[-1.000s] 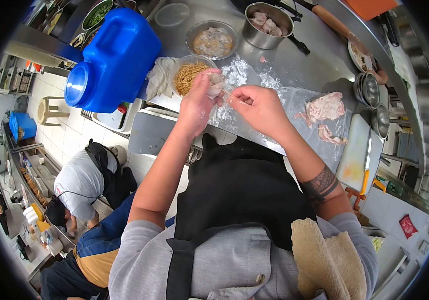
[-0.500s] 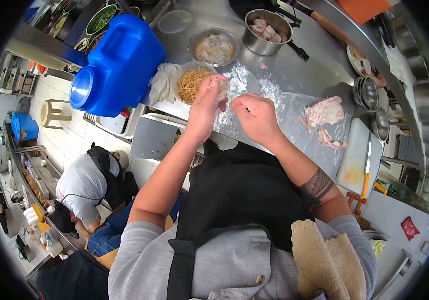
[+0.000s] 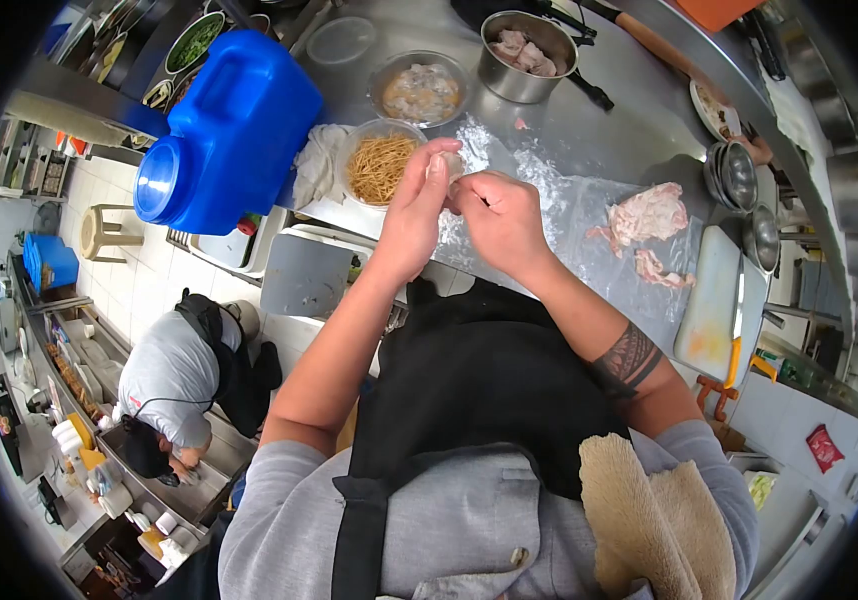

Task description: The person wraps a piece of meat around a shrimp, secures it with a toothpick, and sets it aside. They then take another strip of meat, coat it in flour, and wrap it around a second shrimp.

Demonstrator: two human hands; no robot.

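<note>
My left hand [image 3: 416, 213] is curled round a small pale piece of food [image 3: 452, 172], just right of a bowl of thin yellow strips [image 3: 381, 168]. My right hand [image 3: 505, 222] touches the same piece, its fingers bent and pressed together against my left hand. Behind them stand a bowl of pale pieces in liquid [image 3: 421, 93] and a steel pot [image 3: 529, 58] with meat inside. White powder [image 3: 539, 185] is scattered on the steel table. Raw pinkish meat [image 3: 649, 215] lies on a clear plastic sheet [image 3: 589, 215] to the right.
A large blue jug [image 3: 234, 130] and a white cloth [image 3: 319, 165] are at the left. Steel bowls [image 3: 737, 178] and a cutting board [image 3: 711, 305] stand at the right. Another person [image 3: 174, 370] bends over at the lower left; someone's hand [image 3: 755, 150] is by a plate [image 3: 714, 110].
My right hand has moved left and now meets my left hand at the pale piece. The person at the lower left has shifted downward in view, and the whole view has moved slightly.
</note>
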